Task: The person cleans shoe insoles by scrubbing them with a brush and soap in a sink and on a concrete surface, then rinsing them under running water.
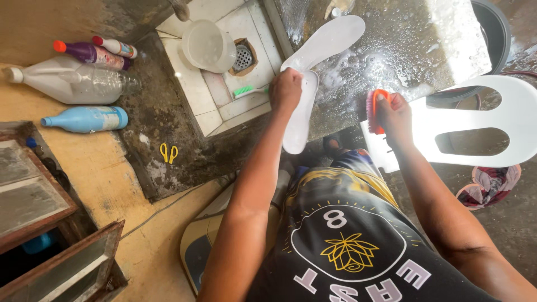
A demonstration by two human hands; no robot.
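Fingers clamp a white insole point(299, 114) and an orange brush point(373, 109).
Left hand point(286, 89) holds the insole over the wet slab's point(391, 50) near edge; right hand point(394, 114) grips the brush beside it.

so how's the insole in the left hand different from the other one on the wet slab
The held insole overhangs the slab's near edge under the left hand; the other insole lies wholly on the soapy slab, untouched. The held one runs toward the person, the other slants away. Both are white.
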